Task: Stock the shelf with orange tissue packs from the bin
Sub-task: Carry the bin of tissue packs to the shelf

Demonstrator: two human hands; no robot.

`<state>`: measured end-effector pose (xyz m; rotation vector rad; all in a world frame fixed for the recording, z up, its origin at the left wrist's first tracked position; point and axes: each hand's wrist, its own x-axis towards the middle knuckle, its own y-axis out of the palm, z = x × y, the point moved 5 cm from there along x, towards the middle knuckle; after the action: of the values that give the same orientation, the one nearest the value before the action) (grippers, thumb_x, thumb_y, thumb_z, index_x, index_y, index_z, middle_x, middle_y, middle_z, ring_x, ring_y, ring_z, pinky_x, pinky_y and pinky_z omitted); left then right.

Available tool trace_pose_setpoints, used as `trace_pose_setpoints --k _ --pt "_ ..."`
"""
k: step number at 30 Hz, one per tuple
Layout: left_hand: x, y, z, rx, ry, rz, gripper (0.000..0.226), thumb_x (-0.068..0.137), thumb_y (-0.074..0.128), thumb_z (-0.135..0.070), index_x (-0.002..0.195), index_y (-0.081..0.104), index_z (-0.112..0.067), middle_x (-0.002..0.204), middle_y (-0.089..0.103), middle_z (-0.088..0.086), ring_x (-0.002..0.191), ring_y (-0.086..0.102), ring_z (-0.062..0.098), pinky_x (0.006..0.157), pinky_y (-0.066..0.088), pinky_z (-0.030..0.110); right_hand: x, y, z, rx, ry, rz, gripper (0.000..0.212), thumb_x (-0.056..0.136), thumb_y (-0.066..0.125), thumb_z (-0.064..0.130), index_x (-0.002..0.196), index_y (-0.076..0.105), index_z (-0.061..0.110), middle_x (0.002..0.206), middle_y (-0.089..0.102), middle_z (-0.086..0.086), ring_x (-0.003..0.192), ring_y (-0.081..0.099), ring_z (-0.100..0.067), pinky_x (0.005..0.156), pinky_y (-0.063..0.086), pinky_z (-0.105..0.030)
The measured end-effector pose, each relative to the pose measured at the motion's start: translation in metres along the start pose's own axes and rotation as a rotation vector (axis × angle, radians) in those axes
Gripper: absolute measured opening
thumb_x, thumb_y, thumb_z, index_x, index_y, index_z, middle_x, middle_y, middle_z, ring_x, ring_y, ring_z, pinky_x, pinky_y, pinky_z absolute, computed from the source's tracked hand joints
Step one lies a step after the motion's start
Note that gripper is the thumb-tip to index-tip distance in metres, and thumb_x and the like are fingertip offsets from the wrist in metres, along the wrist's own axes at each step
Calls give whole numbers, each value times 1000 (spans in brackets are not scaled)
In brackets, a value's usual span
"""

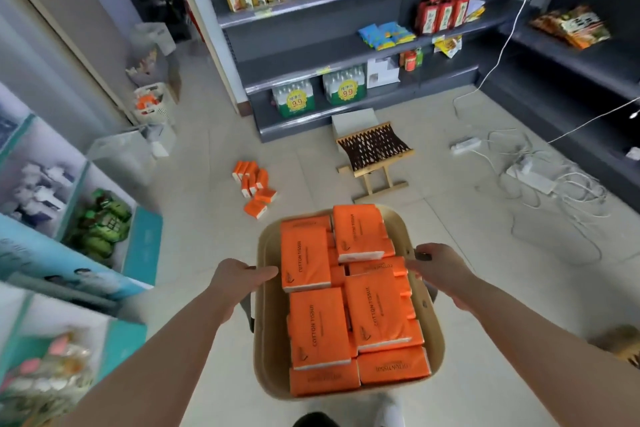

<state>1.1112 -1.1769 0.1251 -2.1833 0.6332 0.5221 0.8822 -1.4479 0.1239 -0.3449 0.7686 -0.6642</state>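
A tan plastic bin hangs in front of me above the floor, packed with several orange tissue packs labelled COTTON TISSUE. My left hand grips the bin's left rim and handle. My right hand grips the right rim and handle. More small orange tissue packs lie scattered on the tiled floor ahead. The dark grey shelf unit stands at the far wall, with bottles and snack packs on it.
A folding wooden stool stands on the floor before the shelf. White cables and power strips sprawl at the right. Another dark shelf lines the right side. Teal display cases and white baskets line the left.
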Motion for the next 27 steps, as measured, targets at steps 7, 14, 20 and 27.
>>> trace_pose_setpoints --k 7,14,20,27 --pt "138 -1 -112 -39 39 -2 37 73 79 -32 64 54 -5 59 55 9 56 55 19 60 42 28 138 -37 77 16 21 -56 20 78 61 18 62 48 14 62 52 -5 58 50 -19 53 36 -26" --pt "285 3 -221 -46 43 89 38 69 82 -33 74 56 -6 74 62 13 73 59 26 64 45 34 268 -73 155 61 53 -99 24 75 64 19 59 47 15 58 49 -3 57 47 -18 53 33 -27" --pt "378 12 -319 -42 30 55 39 73 78 -32 64 53 -3 62 55 12 56 50 21 52 37 27 385 -112 205 111 56 -86 25 76 64 16 57 47 15 56 48 -1 57 46 -17 53 34 -27" --pt "465 26 -422 -34 -39 8 33 51 79 -26 57 55 -5 55 51 12 52 47 21 56 37 31 539 -164 263 70 -3 19 15 75 61 20 65 53 13 62 54 -4 56 51 -19 55 41 -28"
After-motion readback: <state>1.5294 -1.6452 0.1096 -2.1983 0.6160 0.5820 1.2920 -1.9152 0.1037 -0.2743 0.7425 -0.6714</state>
